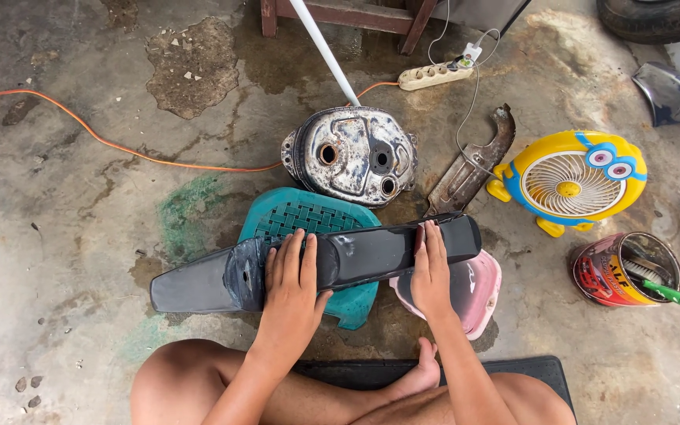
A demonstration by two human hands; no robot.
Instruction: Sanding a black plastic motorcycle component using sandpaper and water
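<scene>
**Both hands flat on a long black panel**

Black panel [371, 256]: long, narrow, matte, slightly curved, dusty grey toward its tapered left end. Lies crosswise in front of the seated person, bridging one teal plastic stool [308, 216] and one pink bowl [478, 291]. Left hand [293, 283] lies palm-down on the panel's middle, fingers spread and extended, not clenched. Right hand [432, 271] presses flat nearer the right end, fingers straight, thumb over the near edge.

Count on the concrete floor [64, 236]: one worn metal tank [352, 153], one yellow fan [572, 181], one paint tin [619, 271] holding one green-handled brush [667, 293], one orange cable [120, 145], one power strip [434, 75].
</scene>
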